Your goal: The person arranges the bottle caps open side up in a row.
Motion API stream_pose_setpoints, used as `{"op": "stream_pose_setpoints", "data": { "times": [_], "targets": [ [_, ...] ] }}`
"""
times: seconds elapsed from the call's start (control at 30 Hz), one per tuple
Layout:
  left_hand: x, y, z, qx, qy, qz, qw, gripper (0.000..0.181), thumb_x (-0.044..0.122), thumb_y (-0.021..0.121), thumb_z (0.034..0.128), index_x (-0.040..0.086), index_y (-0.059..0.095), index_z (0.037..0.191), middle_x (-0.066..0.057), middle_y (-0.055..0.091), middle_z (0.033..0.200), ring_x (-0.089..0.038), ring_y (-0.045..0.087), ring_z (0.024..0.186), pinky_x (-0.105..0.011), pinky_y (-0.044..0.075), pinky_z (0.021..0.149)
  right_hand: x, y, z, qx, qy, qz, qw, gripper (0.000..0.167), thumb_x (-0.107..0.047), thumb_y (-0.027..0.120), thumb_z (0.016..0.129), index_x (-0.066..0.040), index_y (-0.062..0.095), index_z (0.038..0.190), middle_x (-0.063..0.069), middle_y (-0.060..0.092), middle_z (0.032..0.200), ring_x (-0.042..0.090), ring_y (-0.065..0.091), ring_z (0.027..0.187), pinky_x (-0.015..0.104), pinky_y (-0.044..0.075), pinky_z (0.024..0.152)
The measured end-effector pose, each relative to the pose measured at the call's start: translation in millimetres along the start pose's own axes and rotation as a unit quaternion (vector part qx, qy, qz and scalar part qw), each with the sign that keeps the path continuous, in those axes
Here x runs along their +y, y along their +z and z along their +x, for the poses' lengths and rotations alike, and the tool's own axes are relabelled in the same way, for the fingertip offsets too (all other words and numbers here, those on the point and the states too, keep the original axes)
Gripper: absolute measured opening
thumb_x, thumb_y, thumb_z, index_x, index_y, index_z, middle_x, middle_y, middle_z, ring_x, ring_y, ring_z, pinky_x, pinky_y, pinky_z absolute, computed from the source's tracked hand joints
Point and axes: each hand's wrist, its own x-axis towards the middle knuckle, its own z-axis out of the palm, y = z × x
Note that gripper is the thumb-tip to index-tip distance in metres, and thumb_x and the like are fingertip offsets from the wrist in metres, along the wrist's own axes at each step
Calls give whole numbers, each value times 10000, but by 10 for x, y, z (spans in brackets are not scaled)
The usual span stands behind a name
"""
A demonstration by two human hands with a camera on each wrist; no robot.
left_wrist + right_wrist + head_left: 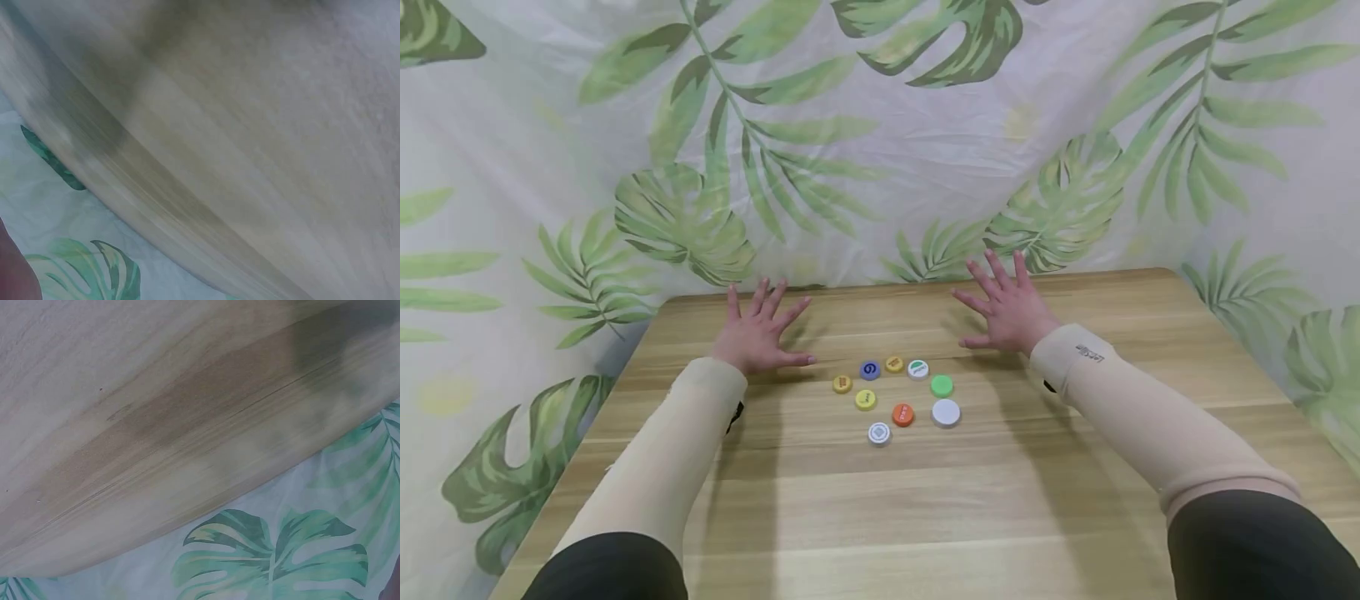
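Several round bottle caps lie apart from one another in the middle of the wooden table. They include a blue cap (869, 370), a yellow cap (866, 400), an orange-red cap (903, 415), a bright green cap (942, 386), a plain white cap (946, 413) and a white cap with a grey print (879, 433). My left hand (757, 335) is spread over the table left of them, its thumb nearest a gold cap (842, 383). To their upper right, my right hand (1006, 312) also has its fingers spread. Both hands hold nothing.
The wood-grain table (880, 517) meets a leaf-printed cloth (850, 208) at its back edge. Another gold cap (894, 364) and a white cap with a green print (917, 369) lie in the back row. Only table and cloth fill most of both wrist views.
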Motion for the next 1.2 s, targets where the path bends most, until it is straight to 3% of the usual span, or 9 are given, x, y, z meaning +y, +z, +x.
{"op": "stream_pose_setpoints", "data": {
  "times": [0.17, 0.27, 0.37, 0.5, 0.63, 0.93, 1.0, 1.13, 1.2],
  "targets": [
    [-4, 21, -4, -27, -31, -44, 10000, 1110, 927, 413, 828, 262, 138, 1672, -200, -50, 1705, -440, -114, 1537, -688, -272, 1040, -7, 42, 21, -10, -44, -87, 10000, 921, -842, 399, 913, -306, 264, 1650, 166, 35, 1712, 458, -74, 1536, 710, -108, 1132],
    [-6, -1, 3, 8, -113, -195, 9997, 1098, 920, 410, 836, 268, 129, 1674, -198, -44, 1706, -443, -109, 1537, -672, -287, 1033, -30, 31, 42, 7, 73, 174, 9998, 919, -841, 380, 921, -298, 259, 1652, 178, 31, 1710, 472, -86, 1530, 721, -76, 1135],
    [28, -73, 10, -24, -319, -608, 9976, 1086, 918, 391, 846, 280, 100, 1676, -187, -58, 1708, -436, -132, 1536, -673, -274, 1047, -92, -28, 90, -11, 269, 963, 9950, 907, -825, 369, 938, -296, 223, 1660, 184, -12, 1710, 474, -116, 1525, 707, -67, 1146],
    [162, -235, 27, -88, -538, -1546, 9865, 1069, 879, 407, 880, 238, 95, 1677, -182, -58, 1710, -427, -151, 1533, -700, -195, 1093, -226, -185, 180, 8, 421, 2320, 9718, 870, -757, 413, 976, -274, 198, 1667, 198, -24, 1708, 475, -117, 1524, 671, -26, 1175],
    [326, -358, 47, -200, -537, -2416, 9687, 1016, 814, 424, 927, 181, 144, 1672, -197, -18, 1708, -462, -79, 1535, -747, -64, 1118, -358, -317, 271, -24, 369, 3477, 9369, 818, -656, 438, 1024, -209, 201, 1666, 246, -3, 1693, 492, -28, 1529, 666, 83, 1183],
    [578, -437, 100, -355, -321, -3815, 9231, 791, 530, 494, 1045, 109, 213, 1653, -240, 164, 1677, -474, 158, 1516, -647, 141, 1182, -628, -426, 408, -416, 80, 5528, 8322, 673, -441, 450, 1096, -68, 276, 1629, 216, 253, 1658, 402, 263, 1505, 528, 224, 1202],
    [631, -419, 122, -429, -311, -4017, 9142, 762, 482, 499, 1060, 71, 230, 1642, -249, 215, 1660, -471, 237, 1493, -619, 210, 1177, -697, -452, 403, -612, 129, 5884, 8061, 650, -407, 510, 1082, -60, 339, 1605, 204, 313, 1637, 395, 344, 1469, 511, 291, 1177],
    [757, -396, 144, -633, -532, -4444, 8920, 745, 423, 547, 1059, 18, 266, 1617, -295, 328, 1586, -466, 386, 1406, -580, 347, 1124, -843, -497, 379, -971, 185, 6631, 7420, 614, -276, 643, 1029, -34, 427, 1550, 247, 394, 1571, 389, 477, 1370, 488, 416, 1100],
    [823, -389, 150, -757, -677, -4622, 8810, 724, 390, 581, 1048, 21, 299, 1605, -291, 396, 1526, -435, 435, 1362, -556, 393, 1092, -911, -502, 372, -1097, 186, 6875, 7176, 601, -196, 672, 1008, 8, 442, 1525, 261, 451, 1516, 376, 544, 1299, 456, 466, 1056]
  ]
}}
